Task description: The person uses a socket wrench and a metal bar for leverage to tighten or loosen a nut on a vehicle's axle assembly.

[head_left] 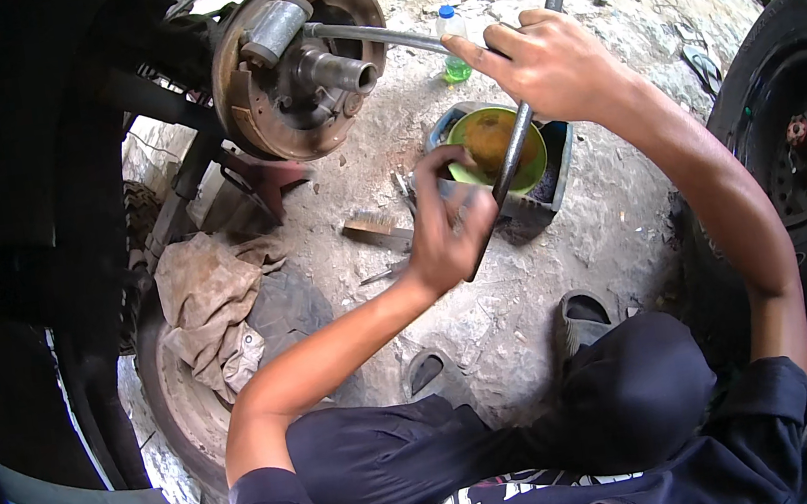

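Note:
A rusty brake backing plate (236,91) with brake shoes stands at the upper left, a hollow metal spindle (336,69) jutting from its middle. A grey metal cylinder (276,31) sits at its top. From beside it a slim steel rod (377,36) runs right to my right hand (542,64), which is closed around a long dark metal bar (516,149). The bar slants from upper right to lower left. My left hand (450,221) is beside the bar's lower part, its fingers bent and smeared by motion; whether they grip the bar is unclear.
Beyond the bar, a green bowl (541,159) of brownish liquid sits in a dark tray (565,172). A bottle of green liquid (457,66), a brush (375,227) and cloths (212,296) lie around. A large tyre (765,77) stands right; sandals (583,319) are below.

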The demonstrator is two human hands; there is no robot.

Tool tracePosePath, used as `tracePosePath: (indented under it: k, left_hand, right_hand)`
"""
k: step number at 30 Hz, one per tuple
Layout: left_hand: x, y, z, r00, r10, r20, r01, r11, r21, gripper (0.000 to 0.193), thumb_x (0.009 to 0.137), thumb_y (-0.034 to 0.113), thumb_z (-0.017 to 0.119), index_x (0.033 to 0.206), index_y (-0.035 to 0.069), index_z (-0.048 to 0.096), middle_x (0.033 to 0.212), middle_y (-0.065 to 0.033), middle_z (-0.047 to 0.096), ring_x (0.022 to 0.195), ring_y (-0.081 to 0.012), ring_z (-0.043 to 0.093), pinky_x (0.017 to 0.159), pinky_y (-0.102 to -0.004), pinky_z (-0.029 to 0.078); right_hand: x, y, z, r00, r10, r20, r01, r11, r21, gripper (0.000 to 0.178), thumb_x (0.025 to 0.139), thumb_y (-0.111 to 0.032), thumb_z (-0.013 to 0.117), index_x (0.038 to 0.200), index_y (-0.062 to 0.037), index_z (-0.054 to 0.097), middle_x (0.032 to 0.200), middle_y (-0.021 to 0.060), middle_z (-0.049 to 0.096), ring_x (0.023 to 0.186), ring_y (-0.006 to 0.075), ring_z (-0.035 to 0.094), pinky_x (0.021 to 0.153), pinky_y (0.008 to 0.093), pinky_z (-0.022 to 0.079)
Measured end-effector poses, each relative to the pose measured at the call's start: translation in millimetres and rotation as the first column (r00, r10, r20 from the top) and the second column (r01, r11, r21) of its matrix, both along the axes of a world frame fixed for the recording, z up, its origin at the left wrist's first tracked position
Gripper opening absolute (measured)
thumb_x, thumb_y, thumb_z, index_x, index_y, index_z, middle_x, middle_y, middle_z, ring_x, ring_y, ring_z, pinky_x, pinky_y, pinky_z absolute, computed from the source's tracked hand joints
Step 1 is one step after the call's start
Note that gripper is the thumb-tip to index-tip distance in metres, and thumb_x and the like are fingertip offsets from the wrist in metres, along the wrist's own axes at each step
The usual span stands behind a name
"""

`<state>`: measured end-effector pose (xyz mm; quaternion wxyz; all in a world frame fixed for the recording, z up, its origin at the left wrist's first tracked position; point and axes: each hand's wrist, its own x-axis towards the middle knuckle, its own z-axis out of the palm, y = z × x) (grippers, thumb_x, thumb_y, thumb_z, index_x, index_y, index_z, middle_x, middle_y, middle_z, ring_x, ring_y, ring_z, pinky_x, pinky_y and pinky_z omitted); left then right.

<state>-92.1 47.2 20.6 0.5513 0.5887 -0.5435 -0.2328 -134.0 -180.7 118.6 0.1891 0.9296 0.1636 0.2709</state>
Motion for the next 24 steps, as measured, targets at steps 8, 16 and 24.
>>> tracePosePath:
  k: [8, 16, 24]
  left_hand:
    - [-11.7, 27.9, 104.7, 0.341, 0.345, -0.875, 0.397, 0.791, 0.466, 0.046, 0.103, 0.046, 0.037, 0.102, 0.003, 0.052, 0.069, 0.0048, 0.037, 0.045, -0.0039, 0.028, 0.037, -0.0204, 0.022]
    - [-37.9, 23.8, 165.7, 0.457, 0.073, -0.886, 0.233, 0.952, 0.199, 0.08, 0.09, 0.051, 0.043, 0.14, -0.011, 0.035, 0.089, -0.0086, 0.053, 0.055, -0.0208, 0.057, 0.061, -0.0384, 0.056]
    - [-0.6, -19.6, 135.4, 0.641, 0.418, 0.643, -0.312, 0.908, -0.28, 0.054, 0.077, 0.037, 0.075, 0.107, 0.0, 0.051, 0.096, -0.0122, 0.056, 0.086, -0.0236, 0.058, 0.08, -0.0363, 0.049]
  right_hand:
    - [2.6, -2.2, -41.8, 0.994, 0.016, -0.111, 0.055, 0.793, 0.607, 0.054, 0.077, -0.012, 0.068, 0.13, -0.0112, 0.059, 0.084, 0.0135, 0.066, 0.07, 0.0323, 0.066, 0.064, 0.0427, 0.053]
    - [15.5, 38.7, -94.9, 0.993, 0.106, 0.048, -0.052, 0.034, 0.998, 0.04, 0.089, -0.017, 0.068, 0.126, -0.0016, 0.062, 0.104, 0.0205, 0.071, 0.092, 0.0218, 0.071, 0.083, 0.0324, 0.053]
    - [3.8, 42.4, -87.6, 0.983, 0.182, 0.019, 0.014, -0.18, 0.984, 0.037, 0.09, -0.009, 0.067, 0.123, 0.0065, 0.061, 0.095, 0.0165, 0.073, 0.088, 0.011, 0.064, 0.08, 0.0273, 0.053]
